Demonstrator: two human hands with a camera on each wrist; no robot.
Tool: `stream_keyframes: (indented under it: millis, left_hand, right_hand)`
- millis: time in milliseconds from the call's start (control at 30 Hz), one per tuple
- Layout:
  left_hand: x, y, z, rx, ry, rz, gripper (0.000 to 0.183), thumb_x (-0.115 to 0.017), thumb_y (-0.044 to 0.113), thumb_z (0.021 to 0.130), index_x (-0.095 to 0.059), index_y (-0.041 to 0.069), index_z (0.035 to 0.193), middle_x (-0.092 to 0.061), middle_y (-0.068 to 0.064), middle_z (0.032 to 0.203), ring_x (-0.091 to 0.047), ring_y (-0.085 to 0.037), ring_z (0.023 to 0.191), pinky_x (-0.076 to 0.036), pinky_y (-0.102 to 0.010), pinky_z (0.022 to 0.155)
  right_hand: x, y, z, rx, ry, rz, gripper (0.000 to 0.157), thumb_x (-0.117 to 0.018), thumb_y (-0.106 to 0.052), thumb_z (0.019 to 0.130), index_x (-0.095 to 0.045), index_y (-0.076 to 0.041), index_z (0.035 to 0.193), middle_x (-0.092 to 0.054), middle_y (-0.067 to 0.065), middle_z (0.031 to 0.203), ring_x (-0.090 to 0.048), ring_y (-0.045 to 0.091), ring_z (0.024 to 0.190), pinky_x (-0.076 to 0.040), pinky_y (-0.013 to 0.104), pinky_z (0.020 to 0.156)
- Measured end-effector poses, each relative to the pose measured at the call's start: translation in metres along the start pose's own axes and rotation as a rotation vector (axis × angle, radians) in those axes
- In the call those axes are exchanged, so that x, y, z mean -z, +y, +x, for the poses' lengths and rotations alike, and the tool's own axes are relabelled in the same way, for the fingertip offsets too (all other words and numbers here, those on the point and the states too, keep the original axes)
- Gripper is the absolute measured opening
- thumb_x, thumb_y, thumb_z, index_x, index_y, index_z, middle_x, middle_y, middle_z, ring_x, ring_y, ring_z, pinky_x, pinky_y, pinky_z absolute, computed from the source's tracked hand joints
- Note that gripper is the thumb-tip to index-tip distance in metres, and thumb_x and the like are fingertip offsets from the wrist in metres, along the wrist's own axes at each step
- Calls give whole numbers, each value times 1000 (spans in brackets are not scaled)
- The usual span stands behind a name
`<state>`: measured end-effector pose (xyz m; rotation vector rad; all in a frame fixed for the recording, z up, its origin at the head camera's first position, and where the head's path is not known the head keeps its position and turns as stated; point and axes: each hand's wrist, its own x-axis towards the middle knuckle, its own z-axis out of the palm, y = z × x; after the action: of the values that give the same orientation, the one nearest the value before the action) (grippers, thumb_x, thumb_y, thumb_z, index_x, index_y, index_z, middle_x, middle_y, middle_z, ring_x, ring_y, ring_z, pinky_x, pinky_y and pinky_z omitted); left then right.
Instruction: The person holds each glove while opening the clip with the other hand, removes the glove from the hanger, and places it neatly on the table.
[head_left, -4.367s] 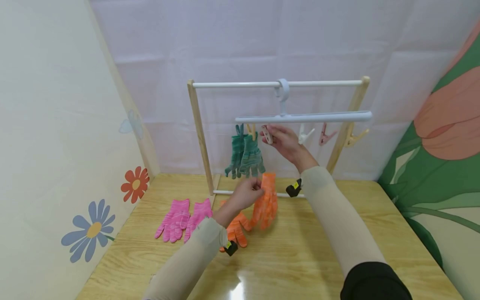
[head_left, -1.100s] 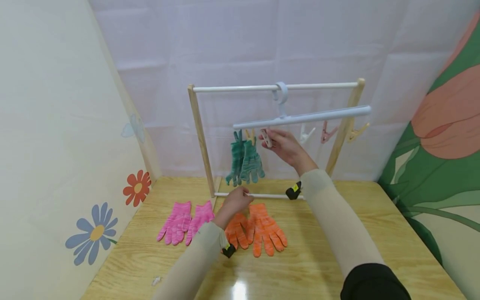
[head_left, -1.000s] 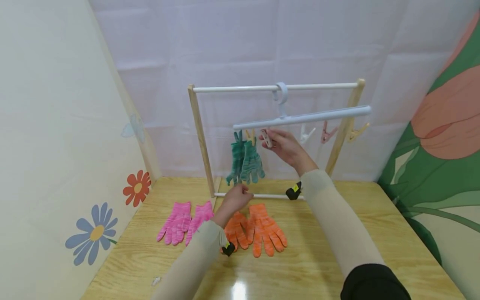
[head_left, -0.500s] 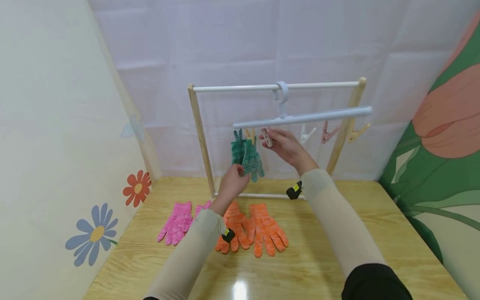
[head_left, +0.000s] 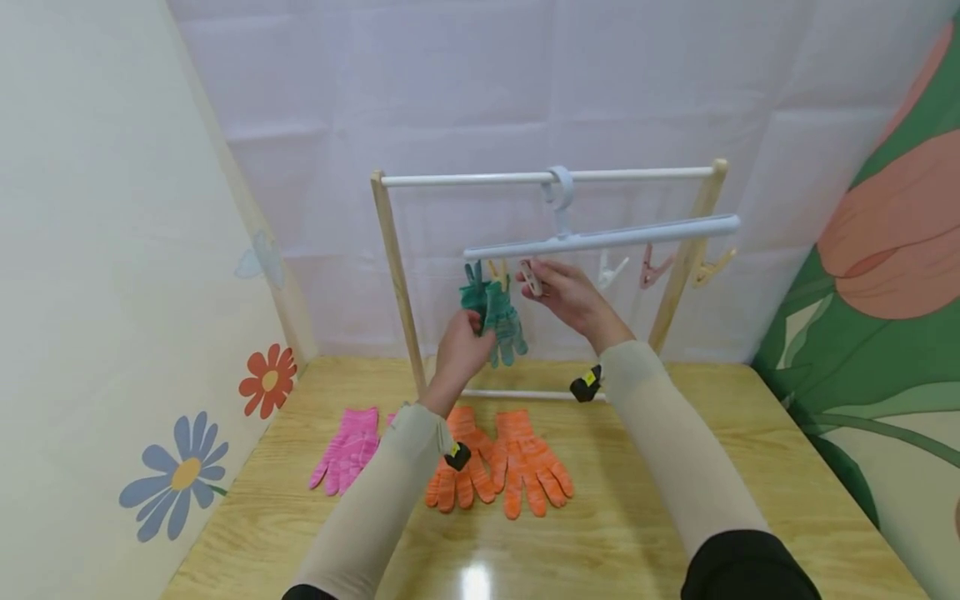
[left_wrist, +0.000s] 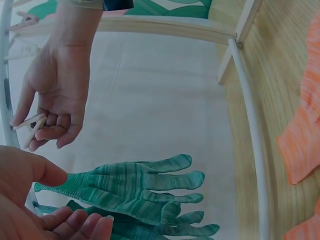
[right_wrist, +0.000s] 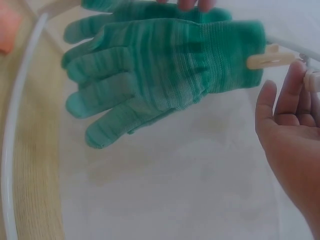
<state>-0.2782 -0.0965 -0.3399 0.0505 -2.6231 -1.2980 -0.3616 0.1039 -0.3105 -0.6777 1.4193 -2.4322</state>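
Two green striped gloves (right_wrist: 160, 60) hang by their cuffs from a pale blue clip hanger (head_left: 600, 240). A yellow clothespin (right_wrist: 270, 60) grips the nearer cuff, and a dark green clothespin (head_left: 473, 272) the farther one. My left hand (head_left: 461, 354) is at the gloves, its fingers against the farther glove and its thumb apart from them, as the left wrist view shows. My right hand (head_left: 573, 300) pinches a beige clothespin (head_left: 531, 277) under the hanger bar, just right of the yellow one. Nothing hangs in that beige clothespin.
The hanger tilts down to the left on a wooden rack with a white rod (head_left: 465, 179). White, pink and yellow clothespins (head_left: 712, 268) hang to its right. Orange gloves (head_left: 528, 458) and pink gloves (head_left: 348, 450) lie on the wooden table (head_left: 600, 533), partly behind my left arm.
The orange glove my left hand held earlier now lies on the table. My left hand has risen to the green gloves. My right hand has stayed on the beige clothespin; the hanger's left end sits lower.
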Motion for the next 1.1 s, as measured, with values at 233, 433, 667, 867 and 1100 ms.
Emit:
stream_keyframes:
  millis: [233, 433, 667, 867, 1100]
  left_hand:
    - [1, 7, 6, -9, 9, 3, 41, -61, 27, 96, -54, 6, 131, -59, -10, 124, -60, -27, 105, -54, -42, 86]
    - [1, 11, 13, -32, 36, -2, 37, -61, 28, 98, -55, 5, 127, -60, -12, 122, -59, -29, 109, -51, -45, 93]
    - [1, 12, 20, -26, 51, 5, 36, -59, 29, 101, -56, 6, 127, -61, -12, 120, -59, -29, 109, -49, -45, 94]
    - [1, 12, 25, -7, 61, 6, 35, -58, 29, 102, -57, 6, 128, -62, -11, 120, -60, -28, 110, -50, -45, 94]
    - [1, 9, 29, -16, 77, 12, 32, -56, 27, 104, -59, 5, 127, -65, -12, 116, -61, -28, 105, -51, -44, 91]
  right_hand:
    - [1, 0, -1, 1, 5, 2, 18, -62, -14, 100, -78, -6, 104, -75, 7, 99, -70, 20, 98, -57, 32, 86]
    - [1, 2, 1, 0, 17, 10, 18, -62, -13, 100, -79, -6, 101, -75, 8, 98, -69, 21, 99, -57, 32, 86]
    - [-3, 4, 3, 1, 9, -8, 18, -63, -14, 100, -77, -4, 107, -75, 8, 98, -69, 22, 101, -57, 33, 87]
    - [-6, 4, 4, 1, 5, -37, 19, -62, -14, 101, -78, -6, 107, -75, 7, 98, -68, 22, 102, -57, 32, 88]
    - [-9, 4, 5, -6, 13, -44, 20, -61, -14, 102, -76, -4, 109, -73, 10, 100, -69, 19, 98, -57, 33, 87]
